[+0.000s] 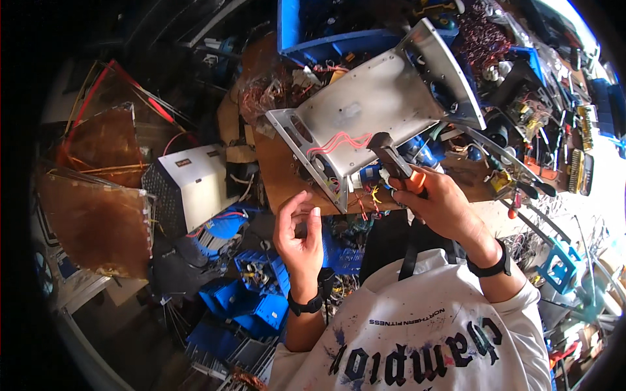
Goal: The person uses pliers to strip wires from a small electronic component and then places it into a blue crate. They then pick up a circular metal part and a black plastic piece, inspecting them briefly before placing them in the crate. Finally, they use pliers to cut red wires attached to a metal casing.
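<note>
My right hand [435, 201] is wrapped round the orange handle of a pair of pliers [391, 155] with a dark metal head. That head is over the near edge of a silver sheet-metal chassis [362, 98], right beside the ends of several pink wires [339, 140]. The chassis lies tilted on the bench, with upturned end plates at both sides. Near its lower left corner my left hand [300, 234] is raised, fingers loosely bent and thumb apart. Nothing shows in it, and it looks clear of the metal. Both wrists wear black bands.
The wooden bench [274, 166] carries a blue bin [313, 49] at the back and heaped wires and electronic parts at right. A brush [579, 173] lies far right. Left of the bench are a white metal case [199, 186] and brown panels [98, 225]. Blue crates [251, 306] are below.
</note>
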`<state>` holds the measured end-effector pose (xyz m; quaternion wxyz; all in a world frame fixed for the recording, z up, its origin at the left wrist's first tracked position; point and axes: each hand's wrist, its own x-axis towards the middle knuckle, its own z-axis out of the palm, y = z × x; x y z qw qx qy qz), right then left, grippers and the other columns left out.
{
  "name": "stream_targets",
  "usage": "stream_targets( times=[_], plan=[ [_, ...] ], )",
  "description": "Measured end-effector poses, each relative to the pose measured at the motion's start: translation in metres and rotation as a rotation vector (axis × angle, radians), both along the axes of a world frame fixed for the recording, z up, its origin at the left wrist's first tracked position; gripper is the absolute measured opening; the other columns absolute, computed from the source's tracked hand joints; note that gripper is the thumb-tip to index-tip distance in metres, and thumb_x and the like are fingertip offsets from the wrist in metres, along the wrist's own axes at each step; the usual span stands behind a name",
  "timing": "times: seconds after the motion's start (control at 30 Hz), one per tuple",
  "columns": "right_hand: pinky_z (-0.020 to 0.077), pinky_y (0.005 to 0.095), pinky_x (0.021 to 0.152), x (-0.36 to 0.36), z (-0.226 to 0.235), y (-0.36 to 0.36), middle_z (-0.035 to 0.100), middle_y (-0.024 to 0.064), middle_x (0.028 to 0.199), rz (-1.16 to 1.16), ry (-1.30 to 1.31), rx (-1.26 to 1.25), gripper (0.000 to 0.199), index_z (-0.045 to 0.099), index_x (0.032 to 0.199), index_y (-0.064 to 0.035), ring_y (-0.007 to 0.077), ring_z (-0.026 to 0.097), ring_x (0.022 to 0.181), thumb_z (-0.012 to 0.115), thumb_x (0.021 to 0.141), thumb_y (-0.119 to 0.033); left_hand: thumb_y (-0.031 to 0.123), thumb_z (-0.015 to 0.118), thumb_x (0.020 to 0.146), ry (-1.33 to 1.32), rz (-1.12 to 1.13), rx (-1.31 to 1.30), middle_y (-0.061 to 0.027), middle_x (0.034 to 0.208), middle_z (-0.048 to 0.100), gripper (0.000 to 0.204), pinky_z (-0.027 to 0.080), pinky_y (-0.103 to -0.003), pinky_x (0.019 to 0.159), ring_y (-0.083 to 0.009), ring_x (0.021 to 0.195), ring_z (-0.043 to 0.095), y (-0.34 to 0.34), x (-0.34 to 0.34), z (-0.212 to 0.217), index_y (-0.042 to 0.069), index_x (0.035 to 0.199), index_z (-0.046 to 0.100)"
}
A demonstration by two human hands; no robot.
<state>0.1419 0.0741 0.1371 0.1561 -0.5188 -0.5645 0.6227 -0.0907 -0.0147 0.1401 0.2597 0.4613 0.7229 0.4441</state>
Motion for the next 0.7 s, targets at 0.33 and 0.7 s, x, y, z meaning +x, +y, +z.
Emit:
stream_targets(
  times=[0.33, 0.7],
  plan=[
    [0.0422, 0.0250, 0.044, -0.002, -0.006, 0.025, 0.059, 0.0020, 0.062, 0.093, 0.112, -0.346, 0.017, 0.059, 0.097, -0.0036, 0.0086, 0.053, 0.046, 0.064, 0.090, -0.018, -0.002, 0.070, 0.077, 0.768, -0.310, 0.114, -0.0137, 0.105, 0.065, 0.026, 0.048, -0.038, 0.090, -0.0300, 0.103, 0.062, 0.070, -0.005, 0.043, 0.002, 0.101, 0.064],
    [0.0492, 0.0220, 0.050, 0.013, -0.026, 0.031, 0.061, 0.0007, 0.072, 0.035, 0.531, -0.438, 0.032, 0.057, 0.118, -0.0022, 0.0066, 0.061, 0.059, 0.063, 0.092, -0.020, 0.002, 0.066, 0.085, 0.307, -0.144, -0.116, -0.0101, 0.087, 0.067, 0.018, 0.050, -0.027, 0.064, -0.0162, 0.077, 0.064, 0.034, 0.074, 0.029, 0.000, 0.103, 0.065]
  ],
)
